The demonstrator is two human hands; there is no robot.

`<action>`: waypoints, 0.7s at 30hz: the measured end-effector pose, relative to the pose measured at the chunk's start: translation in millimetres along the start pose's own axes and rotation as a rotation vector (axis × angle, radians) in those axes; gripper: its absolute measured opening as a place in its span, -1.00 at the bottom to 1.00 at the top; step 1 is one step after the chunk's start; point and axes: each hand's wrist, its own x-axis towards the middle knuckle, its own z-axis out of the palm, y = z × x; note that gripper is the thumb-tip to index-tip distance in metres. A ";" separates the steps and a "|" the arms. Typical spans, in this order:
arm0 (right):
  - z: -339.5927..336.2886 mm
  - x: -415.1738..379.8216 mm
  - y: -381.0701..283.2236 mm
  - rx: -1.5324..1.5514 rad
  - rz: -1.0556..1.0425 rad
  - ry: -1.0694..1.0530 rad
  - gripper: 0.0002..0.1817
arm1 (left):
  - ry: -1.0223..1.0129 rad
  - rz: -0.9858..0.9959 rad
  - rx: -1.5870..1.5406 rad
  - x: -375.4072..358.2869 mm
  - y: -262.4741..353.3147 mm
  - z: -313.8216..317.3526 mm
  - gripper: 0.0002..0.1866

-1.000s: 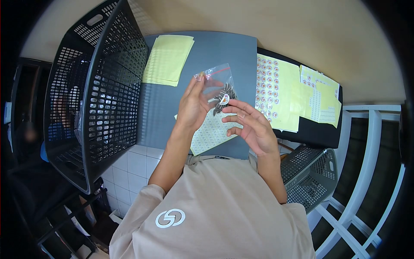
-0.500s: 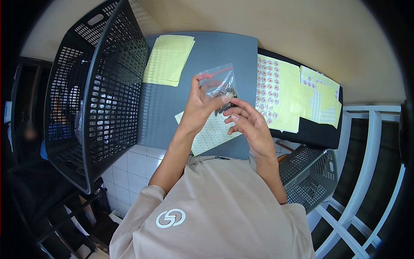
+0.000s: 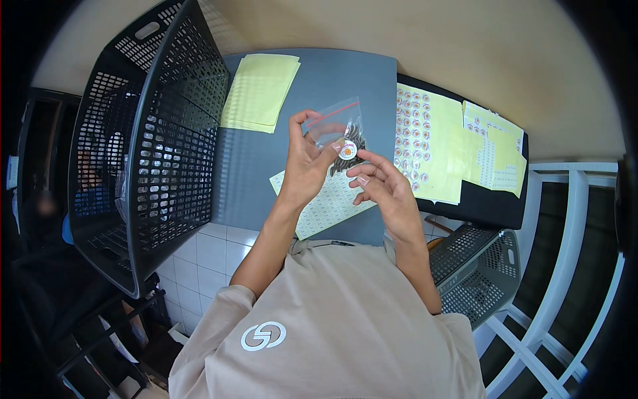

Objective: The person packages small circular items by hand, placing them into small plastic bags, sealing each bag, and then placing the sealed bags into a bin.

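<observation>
My left hand [image 3: 304,165] holds up a small clear zip bag [image 3: 340,128] with a red seal strip and dark metal parts inside. A round orange-and-white sticker [image 3: 346,151] sits on the bag's front, with my left thumb next to it. My right hand [image 3: 385,189] is just below and right of the bag, fingers curled and apart, its fingertips near the bag's lower edge. Under both hands a sheet of small labels [image 3: 325,203] lies on the grey table [image 3: 266,166].
A big black mesh basket [image 3: 143,143] stands tilted at the left. Yellow paper sheets [image 3: 259,90] lie at the table's far side. Yellow sticker sheets [image 3: 432,143] cover a black surface at the right. A grey basket [image 3: 475,272] sits lower right.
The bag has shifted slightly in my left hand; the thumb slid off the round sticker, which shows again. My right hand drew back a little below the bag.
</observation>
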 end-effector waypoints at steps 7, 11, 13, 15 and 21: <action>-0.8 10.3 2.9 -0.322 -0.222 0.306 -0.47 | -0.061 0.025 -0.023 -0.4 -1.3 -0.4 -0.45; 1.7 19.8 0.2 -0.371 -0.264 0.290 -0.50 | -0.165 -0.002 0.017 -2.2 -5.3 3.5 -0.46; 0.7 20.7 -3.4 -0.206 -0.119 0.199 -0.56 | -0.153 0.018 0.000 -2.8 -6.1 3.7 -0.46; -3.5 23.0 4.6 -0.192 -0.149 0.182 -0.59 | -0.159 -0.006 0.010 -3.8 -6.6 0.5 -0.47; -10.0 19.7 8.2 0.006 -0.082 0.084 -0.62 | -0.166 -0.063 -0.010 -5.1 -8.3 -3.3 -0.44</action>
